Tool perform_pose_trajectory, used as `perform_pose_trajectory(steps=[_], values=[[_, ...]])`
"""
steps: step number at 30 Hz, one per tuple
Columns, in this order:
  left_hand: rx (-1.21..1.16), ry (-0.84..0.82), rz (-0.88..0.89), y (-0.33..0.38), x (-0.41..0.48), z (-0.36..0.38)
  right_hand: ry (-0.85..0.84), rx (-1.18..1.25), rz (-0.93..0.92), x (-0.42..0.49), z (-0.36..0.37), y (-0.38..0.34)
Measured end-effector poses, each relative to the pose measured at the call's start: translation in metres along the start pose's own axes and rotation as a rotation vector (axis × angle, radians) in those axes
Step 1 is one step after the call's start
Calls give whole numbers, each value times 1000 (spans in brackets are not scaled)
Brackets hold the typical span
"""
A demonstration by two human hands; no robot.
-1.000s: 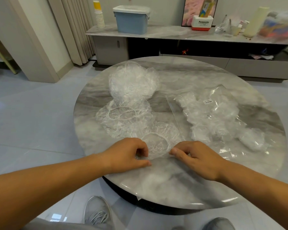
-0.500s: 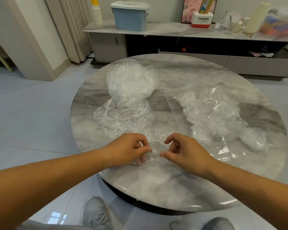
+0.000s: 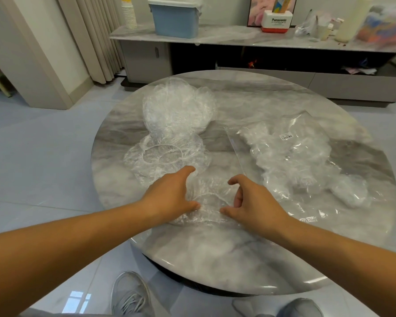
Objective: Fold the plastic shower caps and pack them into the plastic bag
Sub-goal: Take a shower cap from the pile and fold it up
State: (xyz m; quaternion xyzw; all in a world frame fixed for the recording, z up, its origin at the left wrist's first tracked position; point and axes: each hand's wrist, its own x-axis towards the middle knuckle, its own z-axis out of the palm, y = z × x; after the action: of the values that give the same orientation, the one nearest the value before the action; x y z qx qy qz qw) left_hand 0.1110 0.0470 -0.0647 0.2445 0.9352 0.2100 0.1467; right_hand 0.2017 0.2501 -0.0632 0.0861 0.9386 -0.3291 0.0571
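A clear crumpled shower cap with a white elastic ring lies on the round marble table near its front edge. My left hand rests on the cap's left side with index finger and thumb spread. On the cap's right side, my right hand has its thumb on the plastic and its fingers loosely bent above it. Another cap lies flat just behind, and a puffy pile of caps sits further back. The clear plastic bag with a barcode label lies to the right, holding several folded caps.
A low cabinet runs along the back wall with a blue lidded bin, a stack of paper cups and a Panasonic box. Curtains hang at the back left. My grey shoes show below the table edge.
Both hands were pinching the cap close together at its front edge. They have since moved forward and apart, with fingers spread over the cap, which now lies bunched between them.
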Motion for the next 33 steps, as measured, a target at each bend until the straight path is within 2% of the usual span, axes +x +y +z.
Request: perform_pose_trajectory(steps=[4,8,13,16,18,23,28,33], values=[[-141,-176,-5,5,6,-1,39,174,40,7,-5,-7],[-249,-313,-9,8,9,1,-100,411,158,7,-5,-11],[-365,-280,-27,4,3,4,-160,503,211,9,-5,-2],[-343,-217,5,2,-4,4,-112,508,108,5,-6,2],[-326,-184,36,3,-7,2,-63,383,-25,-1,-6,6],[-318,-208,49,10,-17,-7,165,-337,-625,-14,1,33],[-382,-168,-26,9,-16,-10,166,-450,-688,-18,8,41],[-496,-35,-194,5,-11,-6,105,-528,-702,-21,12,37]])
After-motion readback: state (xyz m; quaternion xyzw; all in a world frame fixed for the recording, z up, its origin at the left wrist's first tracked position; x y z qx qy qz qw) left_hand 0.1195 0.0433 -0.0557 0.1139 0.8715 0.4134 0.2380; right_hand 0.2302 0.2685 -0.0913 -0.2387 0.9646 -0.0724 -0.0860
